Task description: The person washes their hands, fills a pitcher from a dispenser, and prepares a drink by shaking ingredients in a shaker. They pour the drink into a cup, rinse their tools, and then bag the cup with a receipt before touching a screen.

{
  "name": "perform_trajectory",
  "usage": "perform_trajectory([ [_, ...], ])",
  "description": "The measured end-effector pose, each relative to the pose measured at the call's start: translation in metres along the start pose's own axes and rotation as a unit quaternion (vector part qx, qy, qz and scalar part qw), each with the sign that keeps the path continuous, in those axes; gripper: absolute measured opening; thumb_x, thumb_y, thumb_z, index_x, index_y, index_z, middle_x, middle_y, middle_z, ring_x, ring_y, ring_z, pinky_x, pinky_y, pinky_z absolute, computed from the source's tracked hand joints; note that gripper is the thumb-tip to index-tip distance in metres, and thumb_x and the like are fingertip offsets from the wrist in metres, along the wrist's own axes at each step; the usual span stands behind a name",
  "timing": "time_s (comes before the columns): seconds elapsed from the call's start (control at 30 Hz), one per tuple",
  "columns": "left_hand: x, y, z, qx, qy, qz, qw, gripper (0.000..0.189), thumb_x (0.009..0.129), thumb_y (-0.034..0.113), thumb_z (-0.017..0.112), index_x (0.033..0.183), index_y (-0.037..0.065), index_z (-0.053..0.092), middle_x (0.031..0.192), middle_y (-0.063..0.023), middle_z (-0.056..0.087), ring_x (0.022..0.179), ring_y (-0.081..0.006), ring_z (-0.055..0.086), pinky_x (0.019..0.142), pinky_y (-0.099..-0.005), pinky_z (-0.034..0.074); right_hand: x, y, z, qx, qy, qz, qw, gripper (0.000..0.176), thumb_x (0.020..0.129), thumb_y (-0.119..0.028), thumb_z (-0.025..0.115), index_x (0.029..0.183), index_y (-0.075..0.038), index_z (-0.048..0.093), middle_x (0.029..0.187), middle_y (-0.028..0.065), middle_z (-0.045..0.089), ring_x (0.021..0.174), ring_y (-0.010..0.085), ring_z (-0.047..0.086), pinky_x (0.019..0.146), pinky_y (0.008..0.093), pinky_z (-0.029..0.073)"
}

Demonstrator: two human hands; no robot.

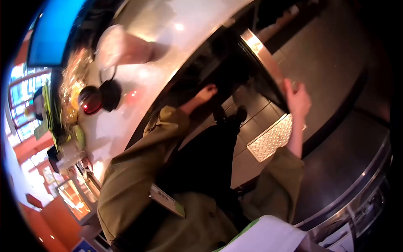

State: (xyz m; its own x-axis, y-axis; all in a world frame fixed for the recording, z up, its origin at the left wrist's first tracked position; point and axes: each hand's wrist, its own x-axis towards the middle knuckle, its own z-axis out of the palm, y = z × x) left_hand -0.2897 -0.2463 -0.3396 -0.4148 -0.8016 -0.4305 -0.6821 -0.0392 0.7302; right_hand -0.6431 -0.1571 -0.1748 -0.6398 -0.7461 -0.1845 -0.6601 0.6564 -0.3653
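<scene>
My right hand (297,100) grips the edge of an open under-counter door (265,63) with a metal rim and a dark inner face. On the other side, my left hand (206,92) is in the dark space below the counter, its fingers curled. Shadow hides whether anything is in it. The counter (168,38) runs above that arm. A tall cup (124,48) with a pale pinkish look stands on it, near a round dark-red vessel (90,101).
Clear plastic-wrapped items (75,75) and green leaves (52,113) lie along the counter's far side, by a blue screen (54,31). A textured metal plate (270,138) is on the tiled floor (252,103). Steel equipment (357,210) stands at the lower right.
</scene>
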Motion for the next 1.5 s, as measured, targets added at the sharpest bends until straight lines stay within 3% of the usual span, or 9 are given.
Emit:
perform_trajectory([
  [0.1, 0.123, -0.15, 0.046, -0.121, 0.002, -0.028, 0.992, 0.02, 0.081, 0.023, 0.051, 0.089, 0.007, 0.058, 0.084, -0.0069, 0.058, 0.076, -0.0218, 0.055, 0.078, -0.0328, 0.042, 0.036, 0.028, 0.005, 0.052, 0.121, -0.071, 0.989, 0.053, 0.077, -0.055, 0.05, 0.102, -0.008, 0.055, 0.075, 0.0059, 0.059, 0.075, 0.0245, 0.058, 0.067, 0.0353, 0.045],
  [0.27, 0.194, -0.143, 0.027, -0.336, 0.168, -0.222, 0.9, 0.023, 0.083, 0.028, 0.05, 0.094, 0.009, 0.055, 0.086, -0.0037, 0.056, 0.077, -0.0199, 0.054, 0.072, -0.0355, 0.044, 0.052, 0.03, -0.003, 0.111, 0.163, -0.109, 0.974, 0.04, 0.077, -0.035, 0.06, 0.106, -0.008, 0.054, 0.075, 0.0044, 0.058, 0.072, 0.0189, 0.056, 0.066, 0.0305, 0.044],
  [0.6, 0.287, -0.155, 0.022, -0.509, 0.278, -0.179, 0.795, 0.035, 0.085, 0.04, 0.048, 0.107, 0.013, 0.049, 0.1, -0.0034, 0.056, 0.088, -0.0239, 0.053, 0.077, -0.0444, 0.045, 0.07, 0.035, -0.001, 0.119, 0.079, -0.131, 0.981, 0.035, 0.082, -0.02, 0.056, 0.111, 0.0, 0.051, 0.071, 0.0042, 0.054, 0.063, 0.0107, 0.049, 0.059, 0.0225, 0.04],
  [0.77, 0.268, -0.157, 0.077, -0.665, 0.156, -0.141, 0.716, 0.038, 0.086, 0.042, 0.046, 0.116, 0.02, 0.043, 0.112, -0.0016, 0.049, 0.106, -0.025, 0.046, 0.081, -0.0468, 0.043, 0.071, 0.022, -0.011, 0.093, 0.076, -0.096, 0.988, 0.035, 0.08, -0.026, 0.059, 0.107, -0.004, 0.054, 0.071, 0.0063, 0.059, 0.066, 0.0127, 0.055, 0.063, 0.0253, 0.043],
  [0.9, 0.115, 0.009, 0.087, -0.635, 0.24, -0.307, 0.667, 0.022, 0.086, 0.039, 0.044, 0.095, 0.019, 0.047, 0.077, -0.0021, 0.044, 0.059, -0.02, 0.038, 0.052, -0.0371, 0.039, 0.071, 0.037, -0.004, 0.125, 0.152, -0.146, 0.97, 0.031, 0.08, -0.026, 0.058, 0.101, -0.003, 0.057, 0.082, 0.0112, 0.063, 0.077, 0.0192, 0.061, 0.07, 0.0296, 0.047],
  [1.1, -0.105, 0.233, 0.027, -0.741, 0.07, -0.27, 0.611, 0.021, 0.087, 0.021, 0.046, 0.105, 0.011, 0.042, 0.095, -0.0049, 0.044, 0.089, -0.0226, 0.044, 0.082, -0.0506, 0.04, 0.045, 0.024, -0.008, 0.105, 0.198, -0.293, 0.93, 0.026, 0.081, -0.018, 0.055, 0.101, -0.002, 0.052, 0.1, 0.0132, 0.055, 0.093, 0.0265, 0.053, 0.081, 0.0335, 0.043],
  [1.23, -0.166, 0.308, 0.003, -0.843, -0.117, -0.061, 0.521, 0.012, 0.079, 0.005, 0.051, 0.091, 0.006, 0.047, 0.091, -0.0035, 0.05, 0.092, -0.018, 0.05, 0.091, -0.0376, 0.037, -0.077, -0.02, -0.085, 0.444, -0.132, -0.18, 0.868, 0.028, 0.091, -0.023, 0.04, 0.097, 0.001, 0.053, 0.083, 0.0053, 0.057, 0.082, 0.0129, 0.053, 0.075, 0.0251, 0.041],
  [1.37, -0.219, 0.387, -0.04, -0.763, -0.202, -0.059, 0.611, 0.065, 0.075, 0.005, 0.05, 0.129, 0.008, 0.015, 0.094, -0.0077, 0.048, 0.085, -0.013, 0.05, 0.073, -0.0256, 0.04, -0.186, -0.025, -0.131, 0.466, -0.122, -0.218, 0.849, 0.037, 0.087, -0.031, 0.05, 0.1, 0.003, 0.053, 0.095, 0.006, 0.056, 0.083, 0.0122, 0.053, 0.075, 0.0246, 0.042],
  [1.5, -0.205, 0.401, -0.098, -0.607, -0.276, 0.045, 0.744, 0.05, 0.077, 0.012, 0.054, 0.122, 0.004, 0.034, 0.094, -0.0082, 0.051, 0.085, -0.0101, 0.053, 0.068, -0.0219, 0.044, -0.169, -0.062, -0.161, 0.517, -0.039, -0.202, 0.831, 0.026, 0.08, -0.019, 0.063, 0.092, 0.003, 0.056, 0.083, 0.0034, 0.057, 0.072, 0.0061, 0.051, 0.063, 0.0177, 0.04],
])
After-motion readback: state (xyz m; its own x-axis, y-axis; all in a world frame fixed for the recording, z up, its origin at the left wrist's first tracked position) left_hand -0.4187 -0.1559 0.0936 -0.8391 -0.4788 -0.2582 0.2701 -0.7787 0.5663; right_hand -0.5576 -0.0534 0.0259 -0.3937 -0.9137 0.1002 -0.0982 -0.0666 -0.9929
